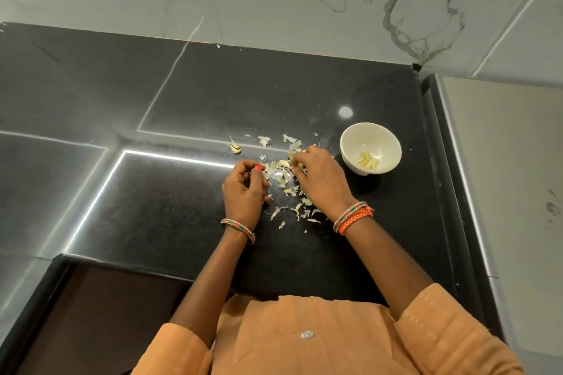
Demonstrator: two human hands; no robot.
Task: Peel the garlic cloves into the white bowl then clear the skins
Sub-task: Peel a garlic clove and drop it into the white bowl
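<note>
At a black stone bench [350,231], we reach our right hand [320,176] into the heap of garlic skins [283,175], its fingers [300,161] curled down and pinching at what looks like an unpeeled clove among the scraps; whether they have closed on it we cannot tell. Our left hand [245,189] hovers just beside the heap, fingers loosely curled, seemingly holding nothing. The white bowl [370,148] stands near the right hand, to its right and slightly beyond, so that hand is nearer for the drop. Pale yellow peeled cloves [369,160] lie in the bowl's bottom. A lone clove [234,148] with a wispy tail lies apart, beyond the left hand. The skins are papery and thin, scattered between both wrists.
</note>
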